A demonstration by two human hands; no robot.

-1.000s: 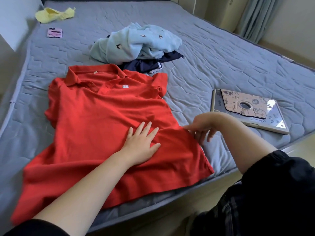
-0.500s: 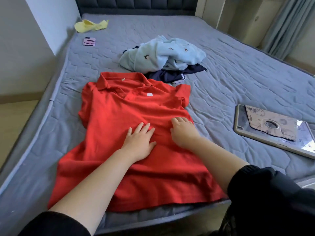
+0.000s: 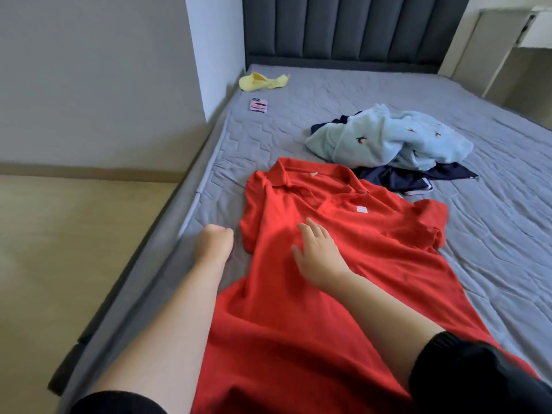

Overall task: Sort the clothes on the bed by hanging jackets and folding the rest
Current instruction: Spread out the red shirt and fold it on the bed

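Observation:
A red polo shirt [image 3: 373, 249] lies spread face up on the grey bed [image 3: 493, 264], collar towards the headboard. My right hand [image 3: 316, 252] rests flat on its chest area, fingers straight and spread. My left hand [image 3: 213, 243] sits on the mattress just left of the shirt's left sleeve, its fingers curled under and out of sight, with nothing seen in it. Beyond the shirt, a crumpled light blue garment [image 3: 388, 141] lies on top of a navy garment [image 3: 412, 179].
A yellow garment [image 3: 263, 82] and a pink phone [image 3: 259, 105] lie near the bed's far left corner. The dark padded headboard [image 3: 343, 28] stands behind. Wooden floor [image 3: 74, 249] runs along the bed's left edge, and a white wall corner [image 3: 215, 55] juts in there.
My left hand left the shirt and moved left onto the mattress beside the sleeve, fingers now curled. My right hand slid left across the shirt. The view swung left, and the tablet is out of view.

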